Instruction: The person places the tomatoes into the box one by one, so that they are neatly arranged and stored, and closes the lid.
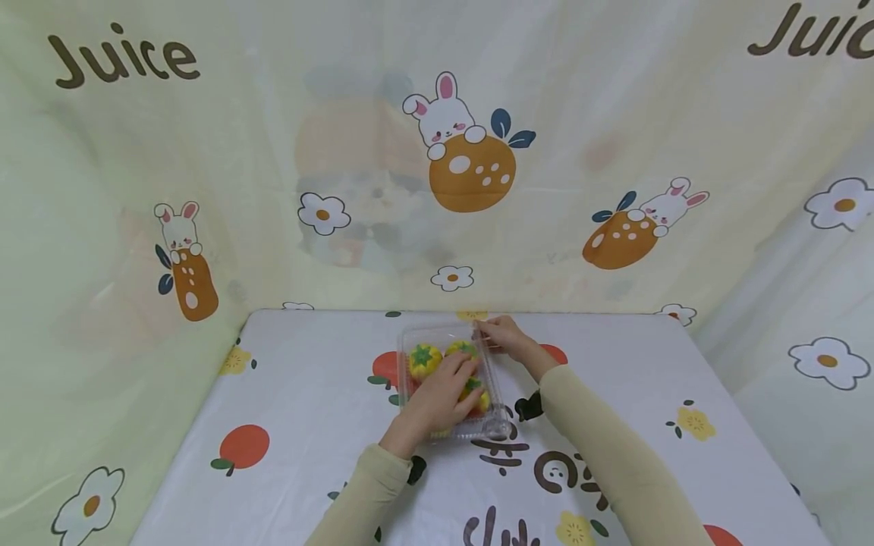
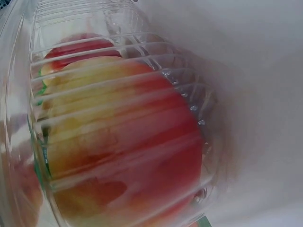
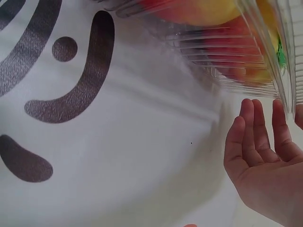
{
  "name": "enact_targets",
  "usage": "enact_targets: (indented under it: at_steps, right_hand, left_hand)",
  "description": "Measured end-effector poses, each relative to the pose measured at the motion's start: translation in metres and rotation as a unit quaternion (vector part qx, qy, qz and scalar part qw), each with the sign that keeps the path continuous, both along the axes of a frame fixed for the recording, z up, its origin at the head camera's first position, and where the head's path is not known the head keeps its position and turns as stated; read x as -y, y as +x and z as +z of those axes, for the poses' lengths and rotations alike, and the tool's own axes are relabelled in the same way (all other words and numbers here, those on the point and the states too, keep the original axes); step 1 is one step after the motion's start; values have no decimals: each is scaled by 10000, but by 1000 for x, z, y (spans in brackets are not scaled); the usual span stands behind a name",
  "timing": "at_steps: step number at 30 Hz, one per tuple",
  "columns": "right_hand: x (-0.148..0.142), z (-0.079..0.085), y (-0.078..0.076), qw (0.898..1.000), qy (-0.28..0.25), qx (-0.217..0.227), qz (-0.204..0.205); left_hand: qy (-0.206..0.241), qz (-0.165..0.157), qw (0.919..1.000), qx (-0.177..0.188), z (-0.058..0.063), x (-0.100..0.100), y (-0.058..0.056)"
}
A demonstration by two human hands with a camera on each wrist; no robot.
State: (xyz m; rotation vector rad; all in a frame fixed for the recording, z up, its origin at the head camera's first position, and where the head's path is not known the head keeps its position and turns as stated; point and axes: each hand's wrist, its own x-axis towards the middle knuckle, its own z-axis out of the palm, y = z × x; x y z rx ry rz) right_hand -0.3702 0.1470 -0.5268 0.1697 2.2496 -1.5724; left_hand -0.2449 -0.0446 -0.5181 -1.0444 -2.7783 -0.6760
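Observation:
A clear plastic container (image 1: 451, 434) with ribbed walls stands near the back of the table, holding several round yellow-and-red fruits (image 1: 425, 359) with green leafy tops. Through its side, one fruit (image 2: 128, 142) fills much of the left wrist view. My left hand (image 1: 440, 394) lies over the container, fingers spread and fairly straight above the fruits; whether a lid is between cannot be told. At the far right corner, my right hand (image 1: 505, 337) pinches the container's rim. The right wrist view has that rim between thumb and fingers (image 3: 280, 135).
A white tablecloth (image 1: 307, 455) printed with red fruits, yellow flowers and dark lettering covers the table. Behind it hangs a pale curtain (image 1: 362, 280) with rabbits and flowers, and more curtain closes off both sides.

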Motion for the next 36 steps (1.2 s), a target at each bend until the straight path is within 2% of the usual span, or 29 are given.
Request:
enact_targets:
  at_steps: [18, 25, 30, 36]
  right_hand:
    - [-1, -7, -4, 9999, -144, 7, -48]
    - [-1, -10, 1, 9998, -146, 69, -120]
    - [-2, -11, 3, 9999, -109, -32, -97]
    - [1, -10, 5, 9991, -145, -220, -334]
  left_hand:
    - [-95, 80, 9998, 185, -1, -1, -2]
    - [-182, 75, 9995, 258, -3, -2, 1]
    - [-122, 95, 9995, 274, -2, -2, 3]
    - [-97, 23, 9994, 330, 1, 1, -1]
